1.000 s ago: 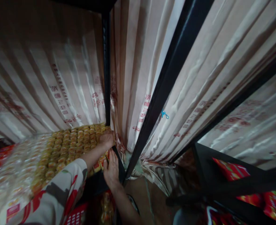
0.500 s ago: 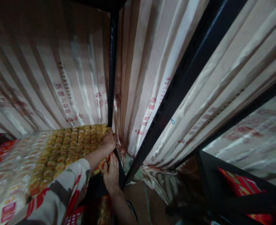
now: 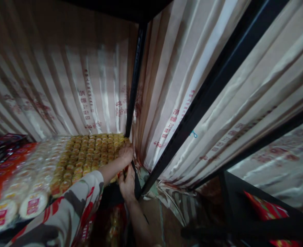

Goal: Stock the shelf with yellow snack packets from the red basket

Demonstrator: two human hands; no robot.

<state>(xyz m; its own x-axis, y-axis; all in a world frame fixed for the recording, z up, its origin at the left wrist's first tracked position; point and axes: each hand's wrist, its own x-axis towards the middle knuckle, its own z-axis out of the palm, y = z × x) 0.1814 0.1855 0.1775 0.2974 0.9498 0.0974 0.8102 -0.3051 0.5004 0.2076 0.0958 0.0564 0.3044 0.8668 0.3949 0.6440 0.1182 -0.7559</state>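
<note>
Several rows of small yellow-wrapped packets [image 3: 89, 151] stand close together on a dark shelf [image 3: 112, 197]. My left hand [image 3: 126, 153] reaches over them to the right end, its fingers bent downward beside the shelf post; the fingertips are blurred and what they grip is hidden. Just below and nearer to me, my right hand [image 3: 127, 185] comes up at the shelf's right edge. Its thumb and fingers close around a small reddish-yellow packet [image 3: 125, 169], mostly covered by the hand.
Clear-wrapped round white packs [image 3: 33, 204] and orange packs [image 3: 2, 175] lie left of the yellow rows. Black posts [image 3: 134, 82] and a slanting black beam [image 3: 192, 109] frame the shelf. Pleated printed curtains [image 3: 102, 85] hang behind. Red packets [image 3: 266, 206] lie at lower right.
The view has shifted left, showing more of the white and orange packs. My right hand's fingers, stretched along the packets before, are now more bent. My left hand stays at the row's end.
</note>
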